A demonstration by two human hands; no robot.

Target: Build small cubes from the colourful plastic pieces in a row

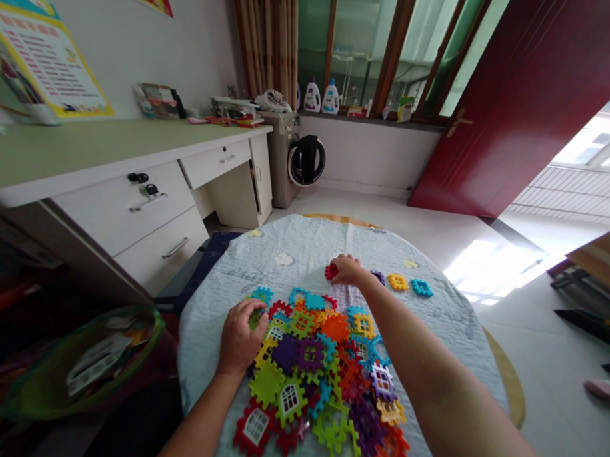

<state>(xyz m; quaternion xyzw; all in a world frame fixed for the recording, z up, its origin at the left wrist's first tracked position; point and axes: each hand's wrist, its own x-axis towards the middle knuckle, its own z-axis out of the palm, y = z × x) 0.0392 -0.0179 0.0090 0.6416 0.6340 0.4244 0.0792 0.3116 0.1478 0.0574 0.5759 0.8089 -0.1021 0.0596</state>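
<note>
My right hand point(347, 270) reaches to the far part of the round table, its fingers closed on a red interlocking plastic building piece point(330, 272) at the cloth. Just right of it, partly behind my forearm, lies a purple piece point(379, 277), then a yellow square piece point(397, 282) and a blue square piece point(422, 288) in a row. My left hand point(242, 334) rests at the left edge of a colourful pile, fingers curled round a green piece point(256, 317). In the pile are an orange piece point(334, 327), a purple piece point(309, 353) and red pieces with white window inserts point(256, 427).
A pale blue patterned cloth point(221, 278) covers the table. To the left stand a green-rimmed basket point(161, 323) of items and a white-drawered desk point(149, 224). Behind are a washing machine point(284, 159) with its door open and a red door point(485, 95).
</note>
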